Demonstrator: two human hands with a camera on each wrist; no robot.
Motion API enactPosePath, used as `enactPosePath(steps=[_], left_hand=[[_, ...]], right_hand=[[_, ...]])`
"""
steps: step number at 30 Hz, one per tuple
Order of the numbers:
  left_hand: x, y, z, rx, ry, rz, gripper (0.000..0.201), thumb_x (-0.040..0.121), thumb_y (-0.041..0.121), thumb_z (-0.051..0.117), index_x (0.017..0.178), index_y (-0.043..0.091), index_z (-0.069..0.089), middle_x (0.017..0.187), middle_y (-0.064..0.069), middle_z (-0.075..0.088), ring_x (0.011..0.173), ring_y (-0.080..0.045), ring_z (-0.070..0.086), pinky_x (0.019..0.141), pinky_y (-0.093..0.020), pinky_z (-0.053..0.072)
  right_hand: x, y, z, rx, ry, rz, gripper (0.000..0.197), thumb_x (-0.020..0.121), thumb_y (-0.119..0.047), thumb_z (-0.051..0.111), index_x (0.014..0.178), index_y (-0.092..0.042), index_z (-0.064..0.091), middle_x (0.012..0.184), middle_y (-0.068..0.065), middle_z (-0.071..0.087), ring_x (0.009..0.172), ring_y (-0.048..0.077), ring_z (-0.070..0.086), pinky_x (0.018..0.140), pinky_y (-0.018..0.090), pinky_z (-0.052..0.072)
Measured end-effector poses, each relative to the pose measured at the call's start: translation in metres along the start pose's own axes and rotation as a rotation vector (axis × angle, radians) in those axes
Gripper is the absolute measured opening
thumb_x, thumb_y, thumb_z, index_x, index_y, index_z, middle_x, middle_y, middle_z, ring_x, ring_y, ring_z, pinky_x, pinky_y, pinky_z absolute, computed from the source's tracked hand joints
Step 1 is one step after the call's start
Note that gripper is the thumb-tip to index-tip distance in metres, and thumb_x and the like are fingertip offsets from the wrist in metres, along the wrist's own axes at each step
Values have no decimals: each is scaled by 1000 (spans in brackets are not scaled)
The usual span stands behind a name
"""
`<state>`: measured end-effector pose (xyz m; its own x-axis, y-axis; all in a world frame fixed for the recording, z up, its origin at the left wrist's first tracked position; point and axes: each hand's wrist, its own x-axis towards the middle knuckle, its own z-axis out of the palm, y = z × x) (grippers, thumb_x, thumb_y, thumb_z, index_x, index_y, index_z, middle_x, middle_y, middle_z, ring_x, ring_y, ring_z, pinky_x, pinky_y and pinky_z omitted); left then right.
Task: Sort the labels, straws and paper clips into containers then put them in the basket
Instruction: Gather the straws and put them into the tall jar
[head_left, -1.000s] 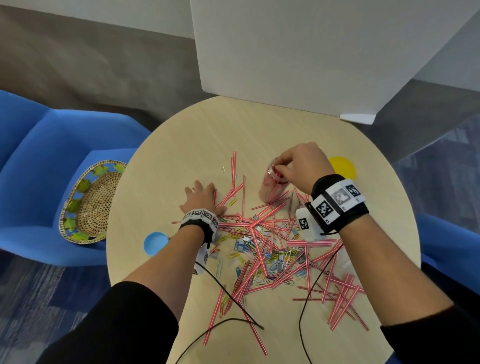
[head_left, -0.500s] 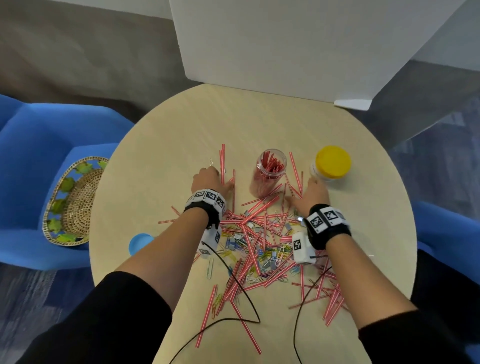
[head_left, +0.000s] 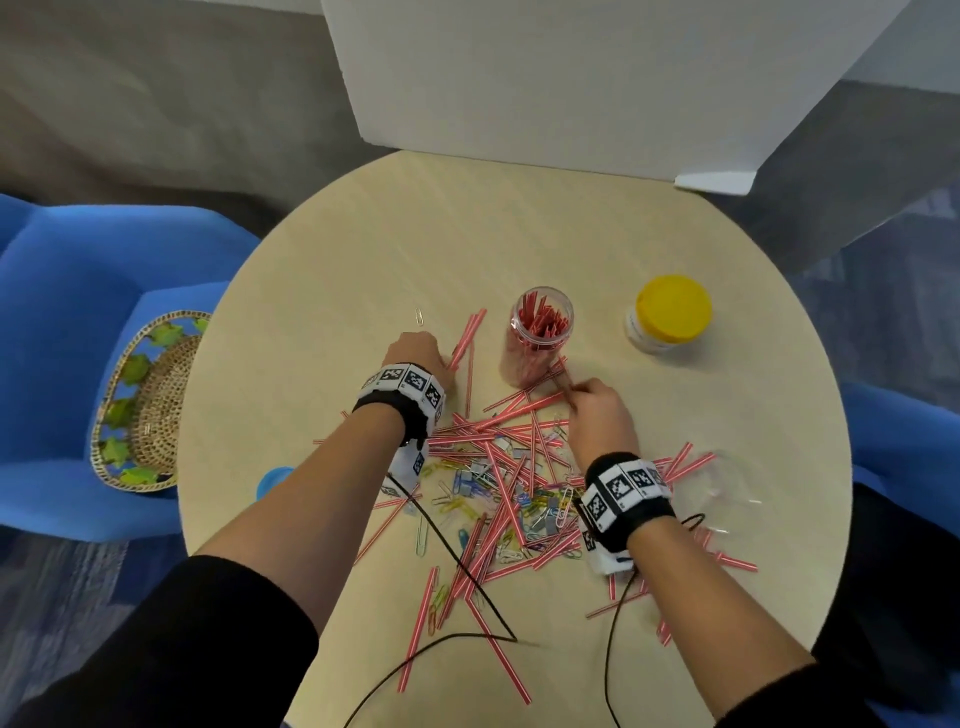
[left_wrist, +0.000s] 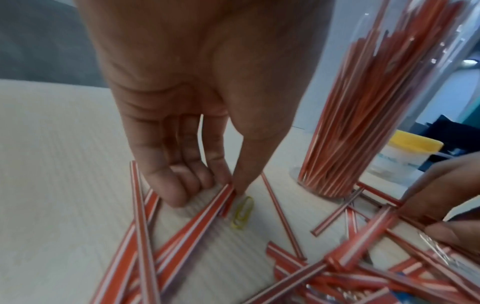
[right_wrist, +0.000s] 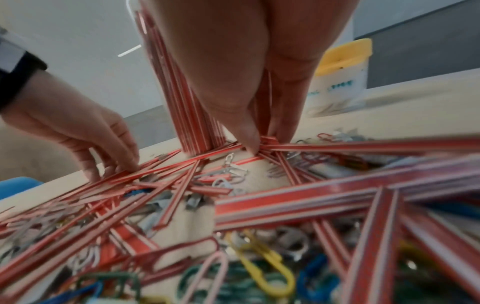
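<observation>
Table (head_left: 519, 244) far edge beyond straws (head_left: 498, 499)

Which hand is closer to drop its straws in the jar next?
Probably the right hand: it pinches straws right beside the clear jar. The left hand pinches straws farther away.

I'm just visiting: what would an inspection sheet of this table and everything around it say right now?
Surface: round table, pale wood.
Job's things: open jar upright, holding straws; loose straws and paper clips mixed in a heap; yellow-lidded jar closed; basket on the blue chair.
Clutter: blue lid at table edge.
Hands: left hand pinches a straw; right hand pinches straws by the jar.
Cables: black wrist cables cross the straws.
Surroundings: white board behind the table.
</observation>
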<state>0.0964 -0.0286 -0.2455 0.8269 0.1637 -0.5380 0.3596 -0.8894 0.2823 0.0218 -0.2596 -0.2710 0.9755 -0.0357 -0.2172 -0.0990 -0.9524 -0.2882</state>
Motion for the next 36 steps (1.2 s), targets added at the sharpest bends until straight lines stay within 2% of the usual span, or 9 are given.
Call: enactPosePath(steps=[3, 8, 12, 19, 23, 26, 30, 33, 36], left_hand=[[-8, -1, 0, 91, -34, 40, 19, 86, 23, 68, 81, 5, 73, 65, -7, 62, 54, -22, 54, 56, -25, 47], [-25, -1, 11, 100, 26, 108, 20, 87, 16, 66, 104, 6, 66, 96, -15, 69, 87, -33, 66, 75, -35, 56], [-34, 5, 19, 178, -34, 128, 13, 85, 17, 68, 87, 4, 68, 83, -13, 69, 79, -32, 68, 66, -32, 54], [-42, 8, 30, 270, -94, 103, 23, 92, 25, 60, 78, 8, 61, 83, -10, 68, 67, -26, 58, 60, -28, 46], [-45, 2, 32, 345, -108, 162, 16, 95, 11, 49, 102, 4, 61, 107, -15, 65, 90, -31, 63, 75, -35, 51], [-50, -2, 35, 326, -95, 181, 25, 101, 12, 37, 120, 2, 49, 122, -18, 55, 111, -34, 56, 87, -39, 46], [-55, -8, 34, 124, -3, 190, 23, 98, 8, 43, 121, 3, 41, 93, -14, 61, 82, -31, 59, 65, -38, 46], [-64, -13, 32, -26, 150, 224, 17, 96, 2, 39, 113, 4, 39, 68, -4, 53, 60, -26, 53, 51, -35, 40], [-78, -20, 33, -238, 301, 246, 12, 101, 11, 32, 109, 7, 40, 71, -8, 60, 59, -29, 57, 49, -39, 45]], right_hand=[[-10, 4, -9, 116, 22, 117, 29, 90, -5, 63, 117, -11, 70, 108, 7, 67, 97, 26, 65, 89, 34, 53], [-10, -7, -22, 201, -40, 304, 41, 85, -9, 72, 125, -10, 61, 111, 11, 67, 103, 30, 64, 90, 37, 54], [-2, -26, -29, 4, -192, 283, 18, 85, -4, 64, 102, -5, 68, 100, 15, 69, 94, 34, 66, 80, 36, 57], [14, -33, -38, -88, -336, 291, 25, 83, -12, 72, 105, -4, 66, 108, 15, 68, 101, 32, 66, 83, 35, 57], [14, -17, -42, 101, -320, 369, 30, 76, -21, 80, 101, -6, 72, 103, 14, 72, 94, 31, 68, 83, 36, 57], [11, 2, -49, 399, -339, 403, 28, 83, -11, 74, 110, -8, 72, 100, 11, 73, 86, 26, 69, 74, 31, 55], [3, 19, -65, 778, -327, 441, 19, 91, 0, 63, 107, -3, 72, 88, 13, 70, 68, 22, 63, 58, 28, 52], [-9, 26, -76, 1093, -315, 484, 16, 96, 0, 57, 107, 0, 67, 100, 12, 67, 79, 25, 65, 75, 30, 58], [-23, 31, -84, 1299, -321, 458, 19, 99, -5, 52, 113, 3, 63, 101, 15, 64, 91, 25, 65, 89, 35, 57]])
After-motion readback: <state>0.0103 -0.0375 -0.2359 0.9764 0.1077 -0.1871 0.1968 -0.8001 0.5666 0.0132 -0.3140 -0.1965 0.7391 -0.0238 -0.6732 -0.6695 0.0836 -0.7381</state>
